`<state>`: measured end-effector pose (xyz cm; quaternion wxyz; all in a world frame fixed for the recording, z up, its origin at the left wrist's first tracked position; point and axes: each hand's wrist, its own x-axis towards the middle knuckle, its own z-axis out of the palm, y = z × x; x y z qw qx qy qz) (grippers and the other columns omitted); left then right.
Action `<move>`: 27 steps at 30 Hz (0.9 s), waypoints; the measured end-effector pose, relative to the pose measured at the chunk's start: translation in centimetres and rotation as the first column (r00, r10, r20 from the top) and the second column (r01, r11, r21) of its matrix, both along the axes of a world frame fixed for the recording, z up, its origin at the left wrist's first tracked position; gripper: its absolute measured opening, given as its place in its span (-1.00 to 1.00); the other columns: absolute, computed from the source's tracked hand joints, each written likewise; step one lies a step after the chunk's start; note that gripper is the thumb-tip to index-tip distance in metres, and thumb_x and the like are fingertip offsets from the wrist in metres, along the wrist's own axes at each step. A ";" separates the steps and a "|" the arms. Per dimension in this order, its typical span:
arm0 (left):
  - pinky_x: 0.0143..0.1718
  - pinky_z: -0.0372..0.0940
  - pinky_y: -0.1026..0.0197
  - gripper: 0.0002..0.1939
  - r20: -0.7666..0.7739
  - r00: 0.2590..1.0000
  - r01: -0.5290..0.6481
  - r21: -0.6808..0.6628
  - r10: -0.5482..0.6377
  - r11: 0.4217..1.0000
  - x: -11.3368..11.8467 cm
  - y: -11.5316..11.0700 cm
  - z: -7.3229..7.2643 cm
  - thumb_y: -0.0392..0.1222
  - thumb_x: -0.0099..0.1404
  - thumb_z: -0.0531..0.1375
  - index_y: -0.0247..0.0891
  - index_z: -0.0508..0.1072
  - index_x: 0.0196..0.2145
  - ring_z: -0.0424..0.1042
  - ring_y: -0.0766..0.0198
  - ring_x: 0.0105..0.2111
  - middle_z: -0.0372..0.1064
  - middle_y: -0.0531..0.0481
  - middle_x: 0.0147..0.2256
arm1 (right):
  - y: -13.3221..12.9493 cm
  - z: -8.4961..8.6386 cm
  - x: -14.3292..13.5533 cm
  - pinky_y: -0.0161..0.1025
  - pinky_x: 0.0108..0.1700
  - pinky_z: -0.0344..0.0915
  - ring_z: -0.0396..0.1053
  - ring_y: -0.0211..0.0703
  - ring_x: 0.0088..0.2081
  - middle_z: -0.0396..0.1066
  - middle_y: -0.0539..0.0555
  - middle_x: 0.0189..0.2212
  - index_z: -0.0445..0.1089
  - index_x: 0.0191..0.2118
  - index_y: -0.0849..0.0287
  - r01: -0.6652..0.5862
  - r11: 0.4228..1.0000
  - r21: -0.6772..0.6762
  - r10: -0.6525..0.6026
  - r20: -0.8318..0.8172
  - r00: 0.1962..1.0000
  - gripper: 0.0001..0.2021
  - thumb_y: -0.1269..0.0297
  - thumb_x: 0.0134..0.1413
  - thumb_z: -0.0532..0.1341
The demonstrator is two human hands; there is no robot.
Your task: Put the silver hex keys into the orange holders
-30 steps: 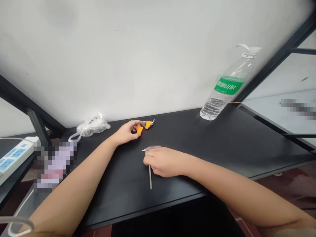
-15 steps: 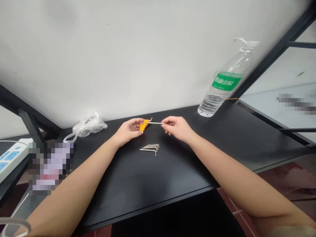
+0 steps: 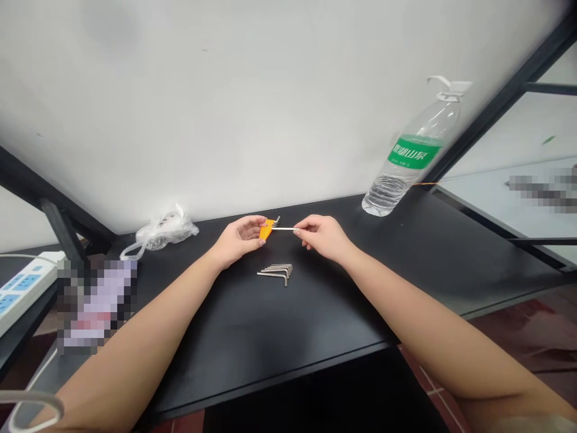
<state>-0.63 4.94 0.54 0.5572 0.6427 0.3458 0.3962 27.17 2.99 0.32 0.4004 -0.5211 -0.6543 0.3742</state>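
Observation:
My left hand (image 3: 237,242) pinches an orange hex key holder (image 3: 266,230) between thumb and fingers. The bent end of at least one hex key (image 3: 277,219) sticks out at the holder's far right side. Another hex key (image 3: 285,228) reaches straight across from the holder, and my right hand (image 3: 322,234) is closed on its other end, which the fingers hide. Nearer to me on the black table (image 3: 270,337), several loose L-shaped hex keys (image 3: 278,272) lie side by side, their short arms at the right.
A large water bottle (image 3: 401,162) with a green label stands at the back right. A clear plastic bag (image 3: 166,230) lies at the back left. A white power strip (image 3: 24,288) is at the far left. Black frame bars (image 3: 500,102) flank the table, and a white wall (image 3: 252,108) rises behind.
The hex key between my hands shows a shorter length, with the holder and my right hand closer together. The whole view has shifted slightly.

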 end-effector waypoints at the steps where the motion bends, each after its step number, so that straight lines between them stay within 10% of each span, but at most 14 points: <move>1: 0.33 0.26 -0.19 -0.35 -0.004 1.000 0.008 0.007 -0.008 1.000 0.0 0.0 0.0 -0.15 0.11 0.51 -0.26 0.47 0.13 0.46 -0.07 0.19 0.44 -0.26 0.20 | 0.0 -0.1 0.0 -0.27 -0.47 0.45 0.46 -0.20 -0.51 0.52 0.05 -0.46 0.60 -0.23 0.18 -0.002 1.000 0.003 0.002 0.000 1.000 -0.78 0.12 0.13 0.36; 18: 0.21 0.41 -0.02 -0.31 -0.438 0.897 0.173 0.466 0.057 0.868 1.6 -1.7 0.9 -0.10 0.24 0.39 -0.14 0.37 0.29 0.51 0.06 0.11 0.50 -0.12 0.12 | 0.2 -1.4 -1.4 -0.24 -0.28 0.41 0.44 -0.22 -0.36 0.44 0.03 -0.27 0.61 -0.16 0.09 -0.236 0.948 0.213 0.213 0.125 0.969 -0.82 0.37 0.19 0.26; 27: -0.06 0.43 0.04 -0.62 -0.589 0.788 0.327 0.645 0.177 0.691 1.6 -1.8 1.3 -0.10 0.26 0.33 -0.13 0.57 0.04 0.56 0.11 -0.18 0.59 -0.04 -0.16 | -0.2 -1.4 -2.5 -0.16 -0.13 0.44 0.46 -0.15 -0.20 0.46 0.08 -0.16 0.53 -0.09 0.10 -0.278 0.914 0.296 0.255 0.115 0.960 -0.78 0.44 0.18 0.24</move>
